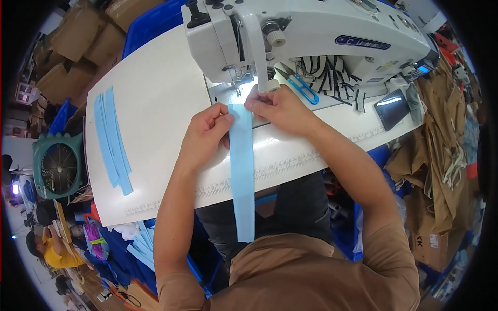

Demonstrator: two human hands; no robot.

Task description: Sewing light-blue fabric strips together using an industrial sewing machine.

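"So, what's around the table?"

"Far left, cardboard boxes (75,33) are piled beyond a green fan (58,165), and there's a person in a yellow top (58,255). Next comes the white tabletop (155,140), ruler marks along its near edge, with loosely bundled blue strips (112,142). A white sewing machine (327,33) stands at the back, its lamp lit. Then blue-handled snips (305,90), black-and-white scraps (328,75), a flat dark-screened device (392,109) and crumpled brown material (441,150)."

"And the piece being handled?"

"One light blue strip (242,176), long, narrow and smooth, its near end cut fairly square. It runs from just by the needle across the table and over the front edge, above the person's lap."

"How is it held?"

"At its far end, between both hands. The left hand (204,133) pinches the left edge, thumb on top; the right hand (280,111) pinches the far right corner. Most of the length trails free on the near side. Whether the tip touches the presser foot, I can't tell."
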